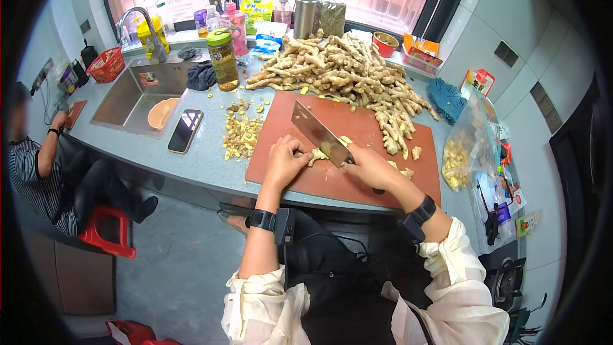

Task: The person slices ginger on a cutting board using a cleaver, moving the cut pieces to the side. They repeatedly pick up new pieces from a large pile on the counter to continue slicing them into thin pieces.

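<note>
On the reddish-brown cutting board (274, 169), my left hand (287, 160) is closed on a piece of ginger root (317, 157) and holds it down. My right hand (367, 166) grips the handle of a cleaver (314, 126), its broad blade slanting up to the left. The blade's lower edge is by the ginger piece; whether it touches is hard to tell. A large heap of ginger (345, 67) covers the back of the board and the counter behind. Ginger trimmings and slices (241, 134) lie left of the board.
Left of the trimmings are a phone (185, 131), a green-lidded bottle (222, 61) and a sink (121, 99). A plastic bag of sliced ginger (455, 163) stands right of the board. Another person (41, 160) sits at far left on a red stool (108, 230).
</note>
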Demonstrator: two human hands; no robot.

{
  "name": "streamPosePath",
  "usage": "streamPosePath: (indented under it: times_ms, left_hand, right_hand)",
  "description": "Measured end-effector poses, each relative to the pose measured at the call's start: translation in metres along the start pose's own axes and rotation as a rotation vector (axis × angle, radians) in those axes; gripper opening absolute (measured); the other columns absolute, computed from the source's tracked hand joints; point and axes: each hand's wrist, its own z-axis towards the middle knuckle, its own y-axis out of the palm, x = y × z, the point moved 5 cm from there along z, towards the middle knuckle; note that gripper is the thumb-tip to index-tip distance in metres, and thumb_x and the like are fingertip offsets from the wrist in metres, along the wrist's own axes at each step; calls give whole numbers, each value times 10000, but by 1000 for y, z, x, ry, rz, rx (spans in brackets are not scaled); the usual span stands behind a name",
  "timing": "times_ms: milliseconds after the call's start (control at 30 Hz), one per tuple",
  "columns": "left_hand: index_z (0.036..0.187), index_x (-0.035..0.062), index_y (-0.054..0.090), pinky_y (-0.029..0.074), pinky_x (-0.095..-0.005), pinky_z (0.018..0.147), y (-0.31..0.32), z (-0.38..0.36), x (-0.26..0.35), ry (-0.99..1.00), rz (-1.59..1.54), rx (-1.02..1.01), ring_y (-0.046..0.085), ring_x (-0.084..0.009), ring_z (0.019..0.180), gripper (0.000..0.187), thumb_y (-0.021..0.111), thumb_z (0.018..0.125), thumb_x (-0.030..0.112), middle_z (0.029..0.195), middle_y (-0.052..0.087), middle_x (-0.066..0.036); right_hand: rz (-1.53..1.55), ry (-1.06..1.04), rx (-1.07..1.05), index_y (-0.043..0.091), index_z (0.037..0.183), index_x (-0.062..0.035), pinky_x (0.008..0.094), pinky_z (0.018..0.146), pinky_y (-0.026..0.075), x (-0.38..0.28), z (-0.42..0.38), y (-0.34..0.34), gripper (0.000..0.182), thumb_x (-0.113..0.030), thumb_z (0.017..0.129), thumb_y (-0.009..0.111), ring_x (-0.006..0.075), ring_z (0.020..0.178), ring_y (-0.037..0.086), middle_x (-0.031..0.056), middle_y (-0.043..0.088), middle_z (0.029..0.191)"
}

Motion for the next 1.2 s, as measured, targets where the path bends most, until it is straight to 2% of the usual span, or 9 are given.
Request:
streamPosePath:
  times_ms: [100, 233, 300, 333, 467, 700, 800, 1067, 1200]
  left_hand:
    - [814, 80, 750, 459, -440, 903, 0, 0, 1, -14, 2, -4, 625, -307, 993, 173, 819, 783, 235, 932, 673, -83]
    - [813, 86, 754, 460, -437, 908, 1, -1, 0, 16, -52, 5, 626, -302, 996, 160, 818, 784, 230, 924, 671, -76]
    - [809, 94, 758, 462, -434, 908, 0, -1, 1, 9, -43, 5, 626, -298, 992, 146, 822, 777, 221, 923, 671, -70]
    - [809, 94, 758, 462, -434, 908, 0, -1, 2, 10, -45, 2, 626, -298, 992, 146, 822, 777, 221, 923, 671, -70]
    - [806, 92, 758, 472, -431, 888, -3, -2, 8, 23, -23, 1, 625, -302, 969, 155, 837, 751, 213, 907, 667, -74]
    - [819, 80, 752, 478, -434, 866, -3, -1, 9, 13, 36, 3, 622, -304, 945, 181, 842, 737, 213, 882, 656, -80]
    - [834, 50, 727, 493, -415, 798, -3, -1, 10, 43, 44, 5, 614, -294, 916, 224, 872, 714, 171, 883, 640, -90]
    - [848, 53, 719, 485, -418, 813, -4, -2, 16, 69, 81, -15, 608, -296, 908, 228, 874, 722, 163, 888, 643, -87]
    - [877, 94, 756, 448, -427, 904, 0, -1, 15, 38, 71, -64, 608, -293, 980, 205, 859, 755, 222, 916, 653, -65]
  right_hand:
    - [23, 133, -37, 572, 1209, 10, 439, 797, 513, 13, -16, -10, 345, -190, 948, 674, 338, 931, 683, 192, 683, 951]
    - [4, 33, 121, 556, 1169, 11, 459, 738, 529, 32, -23, -22, 303, -172, 953, 666, 372, 827, 688, 200, 666, 873]
    - [396, 249, 13, 568, 1162, -17, 363, 590, 512, 32, -37, -33, 241, -142, 974, 652, 205, 635, 653, 79, 633, 762]
    - [484, 214, 8, 569, 1349, -55, 270, 503, 454, 28, -43, -36, 353, -131, 1010, 631, 74, 527, 537, -9, 581, 747]
    - [432, 229, -64, 555, 1390, -58, 280, 519, 467, 26, -65, -44, 400, -137, 1008, 641, 86, 546, 562, -8, 585, 734]
    - [338, 246, -204, 598, 1221, -36, 285, 533, 481, 34, -71, -35, 254, -137, 995, 654, 108, 556, 599, 14, 613, 705]
    - [347, 226, -127, 558, 1368, -52, 304, 521, 500, 50, -54, -37, 399, -134, 989, 648, 128, 559, 601, 24, 600, 719]
    - [542, 251, -36, 519, 1439, -60, 288, 525, 491, 51, -47, -52, 467, -147, 998, 648, 110, 561, 593, 9, 591, 714]
    - [495, 217, -121, 590, 1292, -53, 257, 519, 460, 39, -56, -45, 317, -167, 1007, 665, 75, 555, 565, -11, 586, 714]
